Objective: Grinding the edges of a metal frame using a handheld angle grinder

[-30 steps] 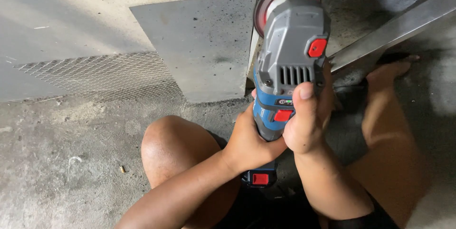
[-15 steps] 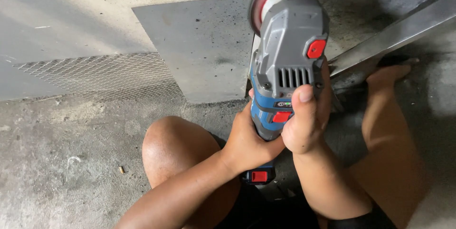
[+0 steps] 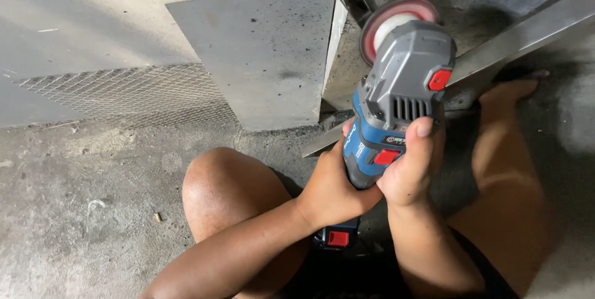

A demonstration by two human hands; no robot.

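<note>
Two hands are wrapping one tool in the head view, just right of the frame's centre: a cordless angle grinder (image 3: pixel 396 101) with a grey head and a blue body. The left hand (image 3: pixel 331 187) is closing around the lower blue barrel from the left side, and the right hand (image 3: pixel 409 172) is gripping the same barrel from the right, its thumb lying up along the housing beside a red button. At the upper middle of the frame the red-rimmed disc (image 3: pixel 393 23) is sitting close to a long metal bar (image 3: pixel 514 42) that is running diagonally toward the upper right; whether disc and bar are touching cannot be told. A battery pack (image 3: pixel 336 237) is showing at the tool's lower end, below the wrists.

The grinder is looking stiff, hard-shelled and fairly heavy, with weight at both ends, so the narrow blue waist is looking like the sound place to hold it, well back from the disc.

A bare knee (image 3: pixel 226 193) is filling the lower centre. A grey sheet-metal plate (image 3: pixel 260 51) and a strip of wire mesh (image 3: pixel 130 91) are lying on the concrete floor (image 3: pixel 80 212) at the upper left.
</note>
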